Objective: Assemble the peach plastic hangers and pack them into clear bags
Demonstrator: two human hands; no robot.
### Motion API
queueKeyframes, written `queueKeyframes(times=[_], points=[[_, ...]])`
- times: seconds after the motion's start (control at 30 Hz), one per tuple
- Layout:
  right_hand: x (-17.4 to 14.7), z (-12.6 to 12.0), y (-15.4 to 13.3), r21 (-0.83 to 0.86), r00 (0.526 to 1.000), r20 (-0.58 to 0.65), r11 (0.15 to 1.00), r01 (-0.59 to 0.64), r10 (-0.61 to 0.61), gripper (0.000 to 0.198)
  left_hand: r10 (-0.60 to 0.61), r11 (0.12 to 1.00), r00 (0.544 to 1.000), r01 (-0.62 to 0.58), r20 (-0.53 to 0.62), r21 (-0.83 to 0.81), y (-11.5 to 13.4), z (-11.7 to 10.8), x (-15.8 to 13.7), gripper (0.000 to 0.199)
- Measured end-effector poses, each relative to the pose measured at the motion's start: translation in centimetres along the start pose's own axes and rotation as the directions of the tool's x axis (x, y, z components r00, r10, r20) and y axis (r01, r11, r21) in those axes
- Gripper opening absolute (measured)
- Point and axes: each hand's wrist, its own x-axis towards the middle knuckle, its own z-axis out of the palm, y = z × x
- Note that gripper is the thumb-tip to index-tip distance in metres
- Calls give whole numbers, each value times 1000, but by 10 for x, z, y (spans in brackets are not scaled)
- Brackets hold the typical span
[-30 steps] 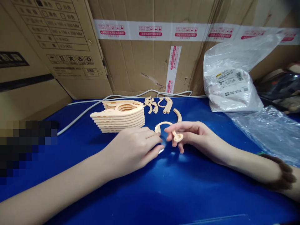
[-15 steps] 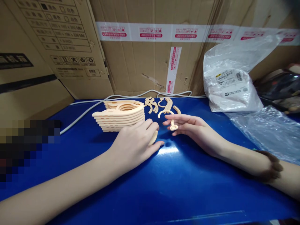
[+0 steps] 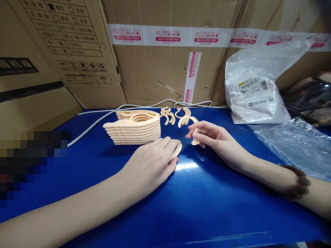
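My left hand (image 3: 157, 156) is closed on a curved beige plastic piece (image 3: 177, 151); one end shows between fingers and thumb, and the palm hides the rest. Across from it, my right hand (image 3: 209, 134) pinches a beige plastic hook (image 3: 186, 118) by its lower part, with the curve pointing left. The two pieces are apart. Left of them stands a neat stack of beige folding hanger parts (image 3: 133, 131). Behind the hands lie several small curved arms (image 3: 168, 116) and another hook (image 3: 178, 113), loose on the table.
The blue table (image 3: 165, 213) runs up to cardboard boxes (image 3: 155, 72). A white cable (image 3: 90, 132) trails along the back. At right stand a white plastic bag (image 3: 254, 100) and crumpled clear film (image 3: 292, 144). A pixelated area covers the left edge.
My left hand has shifted slightly right, showing more of its curved piece. My right thumb has closed onto the hook's lower part, and the hook has moved a little right.
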Motion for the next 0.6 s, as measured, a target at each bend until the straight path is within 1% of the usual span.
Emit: queueKeyframes(times=[0.13,0.2,0.3,0.4,0.53,0.6], points=[[1,-2,1,-12,1000,-5,1000,11,-11,22,15,991,1000,-14,-12,130,0,3,-1,21],[1,-2,2,-10,1000,-12,1000,13,-13,28,14,988,999,-8,-35,154,-1,5,-2,24],[0,-2,1,12,1000,-22,1000,-8,8,37,9,997,1000,-8,-24,73,-2,6,-1,26],[-1,-2,0,68,998,-29,996,-53,55,42,-3,1000,1000,3,-28,5,-3,5,-1,23],[-2,-2,1,164,995,-19,983,-89,93,53,35,999,995,-34,-98,13,-5,4,-1,19],[-2,-3,1,208,993,9,971,-120,120,52,70,997,990,-67,-124,30,-5,4,-1,20]])
